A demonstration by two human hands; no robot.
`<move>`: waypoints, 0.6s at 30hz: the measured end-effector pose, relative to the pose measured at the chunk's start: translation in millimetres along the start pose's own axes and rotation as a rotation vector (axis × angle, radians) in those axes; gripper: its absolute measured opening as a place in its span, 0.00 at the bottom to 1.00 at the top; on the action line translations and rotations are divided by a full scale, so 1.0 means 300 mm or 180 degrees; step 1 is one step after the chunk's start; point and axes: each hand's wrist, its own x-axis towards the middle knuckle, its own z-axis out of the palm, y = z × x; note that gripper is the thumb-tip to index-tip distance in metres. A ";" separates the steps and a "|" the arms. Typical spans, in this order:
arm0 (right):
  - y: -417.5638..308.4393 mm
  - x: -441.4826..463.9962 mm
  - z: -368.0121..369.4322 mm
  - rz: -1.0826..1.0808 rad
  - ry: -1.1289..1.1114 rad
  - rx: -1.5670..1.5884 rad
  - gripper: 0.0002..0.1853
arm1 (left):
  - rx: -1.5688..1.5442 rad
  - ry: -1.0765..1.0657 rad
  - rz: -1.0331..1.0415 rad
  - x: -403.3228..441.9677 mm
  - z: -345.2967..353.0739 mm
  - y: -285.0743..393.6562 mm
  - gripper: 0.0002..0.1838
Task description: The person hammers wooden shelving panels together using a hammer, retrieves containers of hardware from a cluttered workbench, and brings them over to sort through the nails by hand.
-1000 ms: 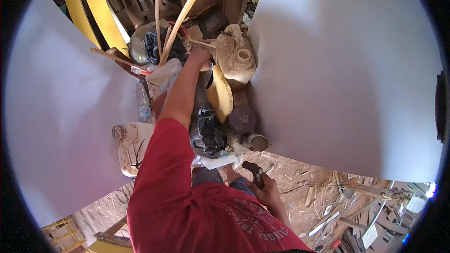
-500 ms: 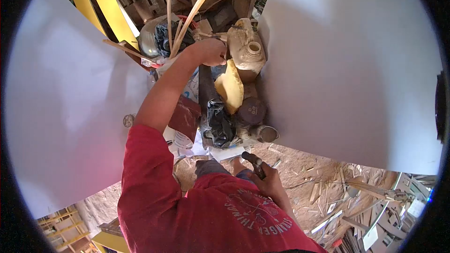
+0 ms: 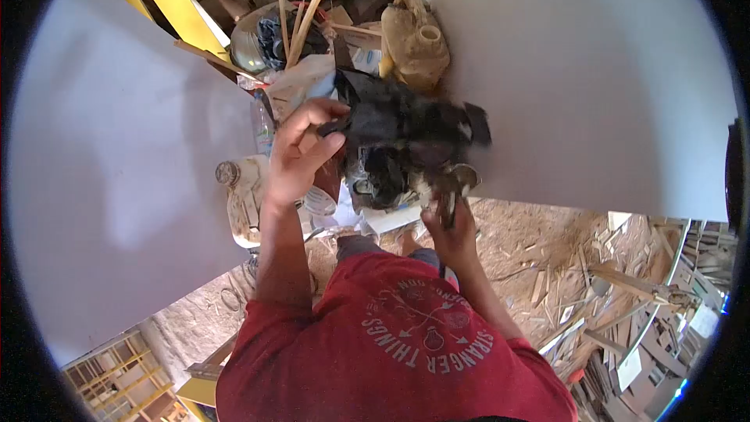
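Note:
My left hand point(image 3: 295, 158) pinches the edge of a black sheet-like thing point(image 3: 391, 117), blurred by motion, which hangs over the clutter between the two pale boards. Below and right of it, my right hand point(image 3: 455, 236) is wrapped round a hammer point(image 3: 447, 197), its head partly smeared. A crumpled black plastic bag point(image 3: 384, 180) lies under the black thing, near a round tin point(image 3: 466, 177). Behind stands a dirty jerrycan point(image 3: 414, 47) with an open mouth.
Large pale boards stand at left point(image 3: 133, 148) and right point(image 3: 578, 94). A white can point(image 3: 248, 197) and a plastic bottle point(image 3: 262, 126) are at the left. Wood strips point(image 3: 311, 12) stick up at the back. Wood scraps point(image 3: 562, 297) litter the ground.
My left hand has come back from beside the jerrycan, now with the black thing in it. The yellow piece is mostly covered. My right hand has moved up and right with the hammer.

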 end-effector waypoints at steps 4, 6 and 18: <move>0.130 0.104 0.035 -0.1671 -0.0173 -0.0827 0.33 | -0.0459 0.0102 -0.0011 -0.269 0.010 -0.203 0.13; 0.075 0.123 0.065 -0.1276 -0.0348 -0.0454 0.28 | -0.0117 -0.0432 -0.0140 -0.390 0.017 -0.238 0.16; 0.052 0.003 0.121 -0.0464 -0.0823 -0.0073 0.16 | 0.0277 -0.0550 -0.0225 -0.524 0.141 -0.375 0.40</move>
